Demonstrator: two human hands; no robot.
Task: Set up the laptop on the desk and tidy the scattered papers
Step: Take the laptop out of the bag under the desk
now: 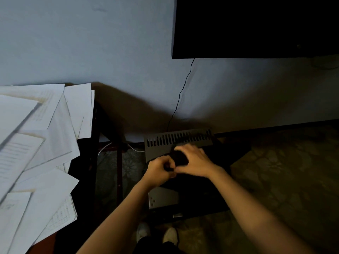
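Observation:
A grey laptop (176,142) with a row of vent slots lies low on the floor by the wall, partly wrapped in something black, perhaps a bag (201,195). Over it, both hands meet on a small black object (180,158); what it is I cannot tell. My left hand (158,172) pinches its near end with curled fingers. My right hand (195,160) curls over its top. Several scattered white papers (36,143) overlap in a loose heap on the desk at the left, some hanging over its edge.
A large black panel (256,26) hangs on the wall at upper right, with a thin black cable (180,92) running down from it. A white cable (104,147) lies under the dark desk frame (95,162). Patterned carpet (284,171) spreads to the right. My feet (157,233) show at the bottom.

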